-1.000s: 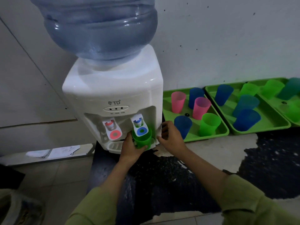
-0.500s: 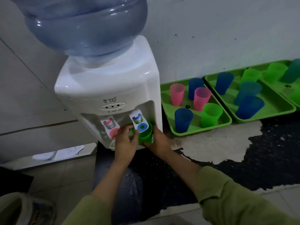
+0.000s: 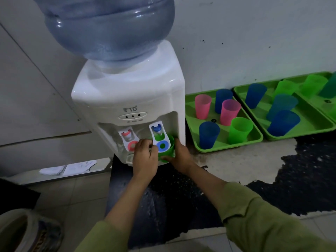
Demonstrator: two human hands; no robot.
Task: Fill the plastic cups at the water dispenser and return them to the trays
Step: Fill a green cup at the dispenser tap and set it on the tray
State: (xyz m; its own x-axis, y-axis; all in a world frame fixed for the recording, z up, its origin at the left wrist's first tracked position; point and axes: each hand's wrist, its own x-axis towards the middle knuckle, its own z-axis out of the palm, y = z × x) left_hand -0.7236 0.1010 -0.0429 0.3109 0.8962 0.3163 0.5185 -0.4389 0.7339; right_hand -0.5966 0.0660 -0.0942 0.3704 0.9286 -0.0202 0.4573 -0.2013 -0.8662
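White water dispenser [image 3: 131, 91] stands at the bench [image 3: 236, 164] left end, against the wall. Left hand [image 3: 145, 160]: fingers curled narrow onto the left edge of the blue lever [image 3: 161, 142]. Green cup [image 3: 168, 153] upright in the dispenser recess, behind that lever, under the blue tap. Right hand [image 3: 181, 157]: fingers wrapped round the cup's base and right side. Just right of the dispenser, near tray [image 3: 227, 148] holds five upright cups; second tray [image 3: 309, 131] touches its right side.
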